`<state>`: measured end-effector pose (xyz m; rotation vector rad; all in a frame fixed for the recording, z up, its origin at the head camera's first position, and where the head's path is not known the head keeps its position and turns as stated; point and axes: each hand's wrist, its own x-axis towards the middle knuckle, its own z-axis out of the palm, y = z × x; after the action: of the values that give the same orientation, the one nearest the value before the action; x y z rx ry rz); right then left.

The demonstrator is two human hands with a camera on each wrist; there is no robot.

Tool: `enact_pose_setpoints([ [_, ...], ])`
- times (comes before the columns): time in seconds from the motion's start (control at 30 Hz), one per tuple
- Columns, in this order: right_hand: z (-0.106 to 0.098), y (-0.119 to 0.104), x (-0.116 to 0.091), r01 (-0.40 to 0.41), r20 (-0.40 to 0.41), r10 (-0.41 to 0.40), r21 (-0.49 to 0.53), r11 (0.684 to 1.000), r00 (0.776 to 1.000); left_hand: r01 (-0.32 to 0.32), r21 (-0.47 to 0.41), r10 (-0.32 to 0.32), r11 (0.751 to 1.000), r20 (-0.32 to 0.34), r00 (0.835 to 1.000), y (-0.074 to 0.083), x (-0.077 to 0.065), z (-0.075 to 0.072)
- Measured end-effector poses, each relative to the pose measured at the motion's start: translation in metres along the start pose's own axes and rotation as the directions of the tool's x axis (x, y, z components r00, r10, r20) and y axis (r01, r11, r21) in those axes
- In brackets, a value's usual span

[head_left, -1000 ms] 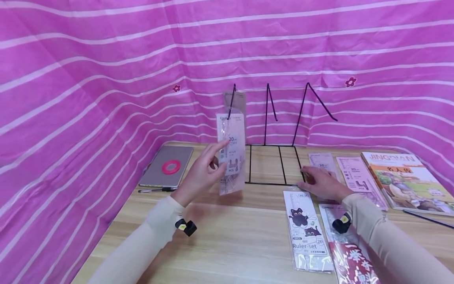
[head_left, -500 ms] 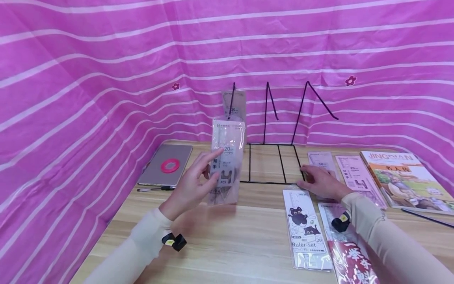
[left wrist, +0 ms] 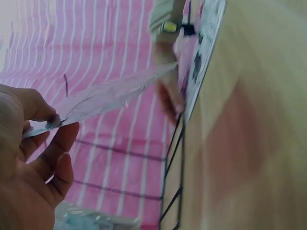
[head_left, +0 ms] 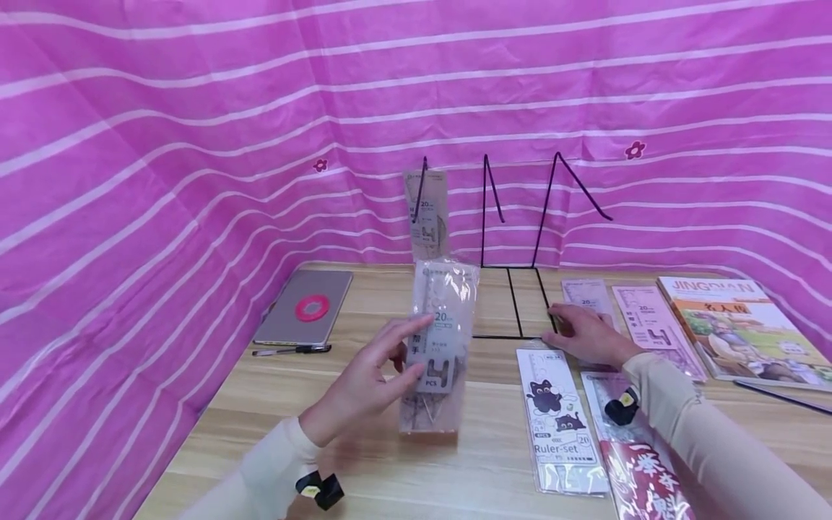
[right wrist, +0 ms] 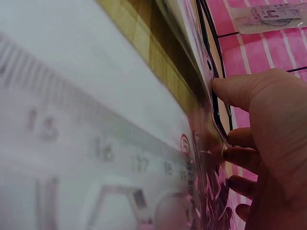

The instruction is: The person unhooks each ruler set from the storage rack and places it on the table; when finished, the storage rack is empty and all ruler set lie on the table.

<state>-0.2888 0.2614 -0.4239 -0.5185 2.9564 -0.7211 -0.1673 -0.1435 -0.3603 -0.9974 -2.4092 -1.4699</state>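
Observation:
In the head view my left hand (head_left: 373, 383) pinches a clear-bagged ruler set (head_left: 442, 339) by its left edge, thumb in front, holding it upright above the table. In the left wrist view this ruler set (left wrist: 115, 93) shows almost edge-on between thumb and fingers. Behind it, another ruler set (head_left: 425, 209) hangs on the left hook of a black wire rack (head_left: 513, 300). My right hand (head_left: 588, 334) rests at the rack's front right corner. In the right wrist view my right hand (right wrist: 278, 115) touches the black wire with thumb and fingertips, which stand apart.
A cat-printed ruler set (head_left: 560, 419) and a red-and-white pack (head_left: 640, 469) lie front right. Pink packs (head_left: 653, 325) and a magazine (head_left: 747, 328) lie farther right. On the left are a grey notebook (head_left: 325, 289), a pink ring (head_left: 312, 308) and a pen (head_left: 292, 350).
My left hand has brought the ruler set off the left hook, down and toward me. The pack behind it on that hook is now in plain sight. My right hand stays at the rack's corner.

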Motion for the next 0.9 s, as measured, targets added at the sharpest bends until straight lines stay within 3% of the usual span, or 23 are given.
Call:
enact_pose_setpoints([
  [0.1, -0.001, 0.001, 0.0, 0.01, -0.005, -0.01, -0.008, 1.0, 1.0, 0.037, -0.082, -0.033, 0.996, 0.055, 0.998, 0.0, -0.001, 0.012],
  [0.17, -0.003, 0.001, 0.001, 0.004, -0.004, -0.004, -0.018, 1.0, 1.0, 0.103, -0.149, -0.088, 0.983, 0.108, 0.99, -0.001, -0.002, 0.02],
  [0.23, -0.004, 0.002, 0.002, -0.003, -0.004, 0.003, -0.028, 1.0, 1.0, 0.212, -0.216, -0.177, 0.953, 0.168, 0.97, 0.0, -0.002, 0.029],
  [0.37, -0.006, 0.002, 0.002, -0.016, -0.002, 0.016, -0.037, 0.999, 1.0, 0.411, -0.312, -0.342, 0.857, 0.253, 0.905, 0.0, 0.0, 0.047],
  [0.43, -0.005, 0.002, 0.002, -0.017, -0.003, 0.017, -0.039, 0.999, 1.0, 0.458, -0.326, -0.383, 0.827, 0.269, 0.884, -0.002, 0.002, 0.056],
  [0.53, -0.003, 0.002, 0.001, -0.019, 0.002, 0.019, -0.028, 0.999, 1.0, 0.491, -0.321, -0.412, 0.81, 0.286, 0.865, -0.007, 0.005, 0.067],
  [0.67, 0.0, 0.003, 0.0, -0.024, 0.011, 0.024, -0.012, 1.0, 1.0, 0.511, -0.263, -0.43, 0.819, 0.31, 0.848, -0.015, 0.007, 0.078],
  [0.8, 0.003, 0.003, 0.0, -0.02, 0.01, 0.02, -0.006, 1.0, 1.0, 0.466, -0.14, -0.408, 0.873, 0.313, 0.858, -0.024, 0.009, 0.084],
  [0.9, 0.003, 0.002, 0.0, -0.019, 0.011, 0.019, -0.008, 1.0, 1.0, 0.386, 0.026, -0.373, 0.922, 0.319, 0.871, -0.031, 0.01, 0.085],
])
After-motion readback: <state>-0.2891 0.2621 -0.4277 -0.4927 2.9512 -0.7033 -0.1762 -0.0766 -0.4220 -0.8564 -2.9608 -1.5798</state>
